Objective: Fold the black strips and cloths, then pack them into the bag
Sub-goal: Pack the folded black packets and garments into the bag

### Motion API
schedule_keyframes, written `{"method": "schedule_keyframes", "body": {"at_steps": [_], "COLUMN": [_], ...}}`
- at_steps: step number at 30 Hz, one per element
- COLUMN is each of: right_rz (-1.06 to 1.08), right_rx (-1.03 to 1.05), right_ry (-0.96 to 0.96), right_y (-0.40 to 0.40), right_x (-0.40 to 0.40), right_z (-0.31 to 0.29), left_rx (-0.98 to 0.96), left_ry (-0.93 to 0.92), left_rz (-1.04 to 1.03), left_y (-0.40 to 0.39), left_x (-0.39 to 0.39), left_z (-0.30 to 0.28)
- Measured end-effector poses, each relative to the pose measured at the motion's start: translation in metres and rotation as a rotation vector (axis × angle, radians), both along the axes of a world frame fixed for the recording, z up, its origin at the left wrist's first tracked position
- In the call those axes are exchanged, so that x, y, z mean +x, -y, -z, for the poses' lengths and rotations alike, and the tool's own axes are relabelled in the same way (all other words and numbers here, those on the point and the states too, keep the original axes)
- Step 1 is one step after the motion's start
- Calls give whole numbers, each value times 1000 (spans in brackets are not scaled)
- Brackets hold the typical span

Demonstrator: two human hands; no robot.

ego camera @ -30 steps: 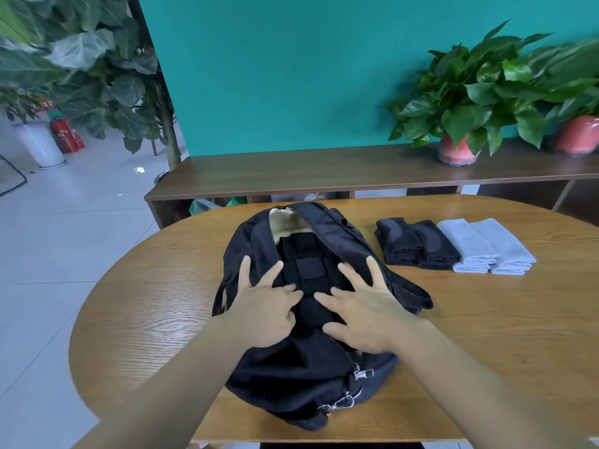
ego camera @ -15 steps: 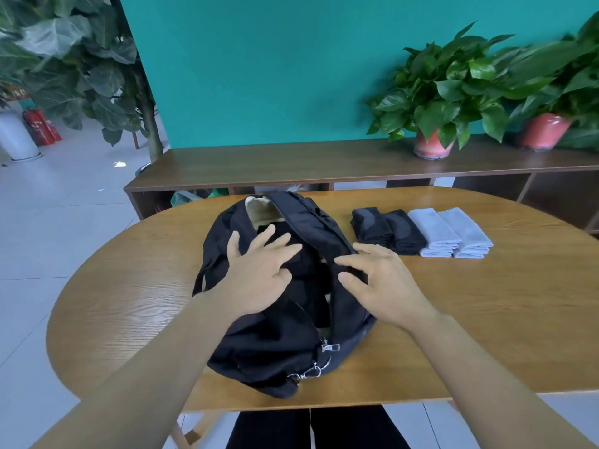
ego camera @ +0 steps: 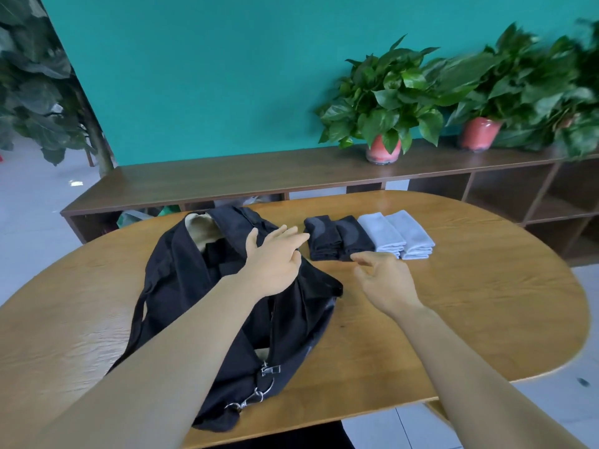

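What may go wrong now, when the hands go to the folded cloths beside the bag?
1. Both hands, left and right, are open and hold nothing. The four folded cloths lie tightly side by side, so grabbing one may unfold its neighbour.
2. Nothing holds the bag open now. Its flap may sag over the opening and block packing.

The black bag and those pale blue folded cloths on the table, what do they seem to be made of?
The black bag looks like thin woven fabric, perhaps nylon or canvas: matte, limp, creased, with metal clips. The pale blue cloths look like soft, fuzzy towelling, maybe microfibre, folded thick. The table shows a glossy wood grain.
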State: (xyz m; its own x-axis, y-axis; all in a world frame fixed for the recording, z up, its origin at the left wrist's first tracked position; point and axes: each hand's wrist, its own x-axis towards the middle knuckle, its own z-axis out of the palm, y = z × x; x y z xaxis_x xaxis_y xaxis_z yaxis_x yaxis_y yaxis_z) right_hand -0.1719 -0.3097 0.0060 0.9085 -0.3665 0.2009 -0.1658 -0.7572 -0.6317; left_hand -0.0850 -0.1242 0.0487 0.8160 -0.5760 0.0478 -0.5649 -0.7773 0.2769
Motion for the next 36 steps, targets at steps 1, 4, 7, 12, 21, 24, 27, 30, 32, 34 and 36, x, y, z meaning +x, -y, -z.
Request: {"method": "schedule_keyframes", "body": {"at_steps": [1, 4, 7, 12, 21, 24, 27, 30, 32, 34, 36], "right_rz": [14, 62, 105, 267, 452, 419, 382, 331, 278, 214, 144], "right_rx": [1, -32, -100, -289, -284, -233, -259, -284, -301, -324, -341], "right_ry": [-6, -13, -5, -84, -377, -509, -552, -564, -560, -557, -551], "right_y": [6, 21, 32, 38, 60, 71, 78, 88, 98, 111, 124], "right_x": [5, 25, 52, 91, 128, 132, 132, 129, 125, 118, 111], "right_z": [1, 6, 12, 23, 38, 44, 48, 46, 45, 44, 42], "left_rx": [7, 3, -24, -32, -3, 50, 117, 173, 196, 202, 217], "left_ry": [-4, -30, -63, -129, -289, -399, -447, -463, -463, -483, -506], "left_rz": [-2, -2, 4, 16, 35, 76, 92, 55, 33, 18, 0], "left_y": [7, 23, 36, 67, 118, 128, 135, 138, 138, 138, 139], "left_x": [7, 29, 54, 106, 169, 176, 174, 167, 158, 145, 129], "left_z": [1, 6, 8, 22, 54, 59, 60, 59, 59, 58, 55]}}
